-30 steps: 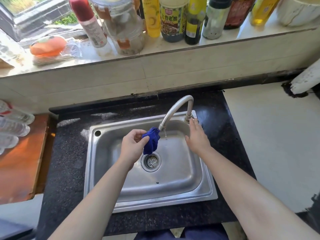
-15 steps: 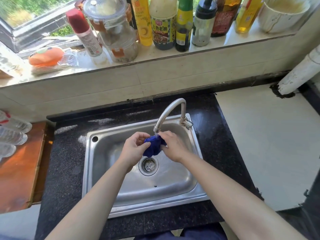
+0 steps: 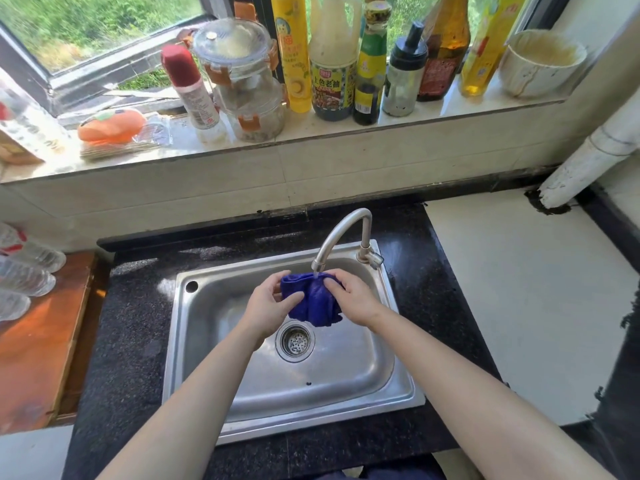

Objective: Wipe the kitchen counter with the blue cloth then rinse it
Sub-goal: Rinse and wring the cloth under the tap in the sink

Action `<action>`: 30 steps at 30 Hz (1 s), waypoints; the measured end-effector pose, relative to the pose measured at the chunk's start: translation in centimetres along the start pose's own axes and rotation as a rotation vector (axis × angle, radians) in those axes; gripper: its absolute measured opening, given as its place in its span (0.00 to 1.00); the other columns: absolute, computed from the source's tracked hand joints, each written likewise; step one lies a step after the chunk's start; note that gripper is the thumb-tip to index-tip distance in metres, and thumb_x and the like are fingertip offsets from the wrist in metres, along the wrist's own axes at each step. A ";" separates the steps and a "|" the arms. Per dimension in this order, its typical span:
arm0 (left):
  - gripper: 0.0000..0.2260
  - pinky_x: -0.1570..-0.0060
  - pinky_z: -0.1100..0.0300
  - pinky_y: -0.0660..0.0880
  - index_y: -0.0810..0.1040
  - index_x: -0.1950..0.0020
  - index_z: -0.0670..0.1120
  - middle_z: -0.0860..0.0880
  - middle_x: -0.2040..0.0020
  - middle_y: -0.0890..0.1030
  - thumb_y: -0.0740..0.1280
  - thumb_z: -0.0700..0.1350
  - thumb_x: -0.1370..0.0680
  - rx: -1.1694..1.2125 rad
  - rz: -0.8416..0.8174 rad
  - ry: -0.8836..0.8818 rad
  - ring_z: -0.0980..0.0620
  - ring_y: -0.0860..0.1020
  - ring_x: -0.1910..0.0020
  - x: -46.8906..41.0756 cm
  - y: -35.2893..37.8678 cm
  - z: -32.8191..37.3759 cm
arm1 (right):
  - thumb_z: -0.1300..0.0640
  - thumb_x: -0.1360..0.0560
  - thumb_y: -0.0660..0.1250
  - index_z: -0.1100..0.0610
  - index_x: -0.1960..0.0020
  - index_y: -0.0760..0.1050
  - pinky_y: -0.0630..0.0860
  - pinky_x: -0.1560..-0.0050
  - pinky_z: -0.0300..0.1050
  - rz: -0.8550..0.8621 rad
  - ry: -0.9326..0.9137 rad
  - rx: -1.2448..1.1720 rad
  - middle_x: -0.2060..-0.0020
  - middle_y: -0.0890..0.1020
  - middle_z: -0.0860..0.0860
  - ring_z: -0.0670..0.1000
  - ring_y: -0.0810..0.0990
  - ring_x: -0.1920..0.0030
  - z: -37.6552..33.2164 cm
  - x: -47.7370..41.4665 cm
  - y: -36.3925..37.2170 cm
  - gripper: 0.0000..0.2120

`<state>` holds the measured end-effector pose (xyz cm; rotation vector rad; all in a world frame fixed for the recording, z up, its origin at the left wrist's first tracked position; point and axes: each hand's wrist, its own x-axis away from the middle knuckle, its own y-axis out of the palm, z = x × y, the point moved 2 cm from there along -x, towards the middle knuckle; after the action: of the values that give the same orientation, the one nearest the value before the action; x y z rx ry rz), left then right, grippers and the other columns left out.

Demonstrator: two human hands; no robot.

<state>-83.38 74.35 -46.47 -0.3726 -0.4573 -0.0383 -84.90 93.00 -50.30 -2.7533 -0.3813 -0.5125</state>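
Head view: blue cloth (image 3: 313,301) is being held bunched under the faucet (image 3: 341,233) spout, above the sink (image 3: 398,382) drain, left hand (image 3: 272,304) and right hand (image 3: 353,299) both gripping it. Rinsing appears underway; next likely calls for squeezing and wringing it out.

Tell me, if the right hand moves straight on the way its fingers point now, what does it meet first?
The right hand points leftward into the blue cloth it already grips; beyond that, probably the left hand.
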 end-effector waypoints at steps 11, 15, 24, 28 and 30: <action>0.05 0.61 0.56 0.81 0.80 0.48 0.46 0.47 0.56 0.84 0.66 0.39 0.19 0.037 0.172 -0.006 0.49 0.82 0.61 -0.4 -0.2 -0.2 | 0.42 0.34 0.80 0.40 0.32 0.64 0.77 0.42 0.46 -0.020 -0.033 0.164 0.39 0.75 0.43 0.48 0.77 0.42 1.1 0.8 -0.4 0.37; 0.04 0.72 0.60 0.74 0.78 0.46 0.44 0.44 0.56 0.82 0.65 0.41 0.18 0.052 0.184 -0.024 0.50 0.75 0.70 -0.5 -0.8 -0.5 | 0.58 0.22 0.71 0.41 0.48 0.77 0.80 0.42 0.48 0.085 -0.085 0.043 0.47 0.83 0.45 0.49 0.81 0.46 1.4 0.2 -0.6 0.11; 0.03 0.51 0.52 0.79 0.77 0.49 0.45 0.47 0.55 0.83 0.65 0.43 0.18 0.174 0.096 -0.010 0.52 0.80 0.56 -0.4 -0.1 -0.4 | 0.57 0.23 0.71 0.46 0.45 0.74 0.77 0.45 0.43 0.185 -0.026 0.023 0.47 0.80 0.45 0.50 0.80 0.46 1.6 -0.4 -0.9 0.11; 0.02 0.49 0.50 0.81 0.77 0.50 0.45 0.43 0.55 0.84 0.65 0.42 0.18 0.194 0.047 -0.014 0.50 0.81 0.57 -0.4 0.3 -0.4 | 0.52 0.26 0.73 0.42 0.29 0.69 0.77 0.38 0.47 -0.008 0.040 0.226 0.38 0.77 0.44 0.48 0.78 0.40 2.6 -0.3 -1.4 0.27; 0.03 0.52 0.53 0.81 0.78 0.48 0.44 0.43 0.54 0.85 0.65 0.41 0.18 0.251 0.052 -0.013 0.50 0.81 0.57 -0.4 0.3 -0.4 | 0.47 0.23 0.70 0.43 0.33 0.75 0.73 0.36 0.47 -0.057 -0.019 0.388 0.42 0.78 0.48 0.50 0.77 0.40 2.7 -0.4 -1.1 0.19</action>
<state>-83.54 74.48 -47.13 -0.1377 -0.4593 0.0715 -84.79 94.88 -52.60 -2.3796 -0.5060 -0.3800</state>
